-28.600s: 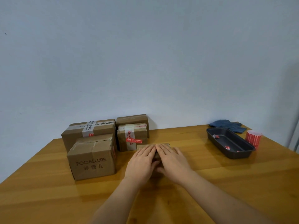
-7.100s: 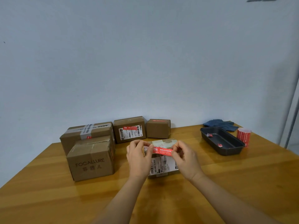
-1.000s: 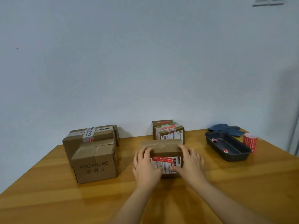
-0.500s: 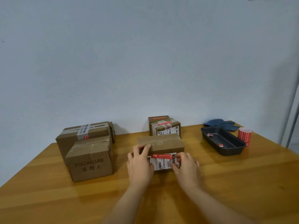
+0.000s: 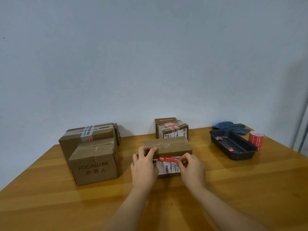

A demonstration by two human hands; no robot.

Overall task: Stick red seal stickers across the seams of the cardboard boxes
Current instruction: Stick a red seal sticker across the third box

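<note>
**Sticker end at the box's front edge, right hand working it**

Sticker (image 5: 167,158) sits on the near face of the box (image 5: 166,145), over the white label (image 5: 168,167), just below the top front edge. A second ago we only had both hands clasping the box sides; half a second ago our right hand (image 5: 191,167) came in to the sticker's right end. Now its grip is a thumb-and-finger pinch on that end. Can't tell if we're pressing it flat or lifting it to re-seat.

Left hand (image 5: 144,164) has shifted up: fingers now curl over the top left front edge, bracing the box.

Our read: this box is near done, just the last press-down or a fix.

Outward: two stickered boxes (image 5: 171,130) behind, still stacked. On the left, the FOCALLURE box (image 5: 95,165) shows no sticker from here, so it's likely next. Tray (image 5: 233,145) and sticker roll (image 5: 255,140) on the right of the worktop (image 5: 66,205), unmoved.
</note>
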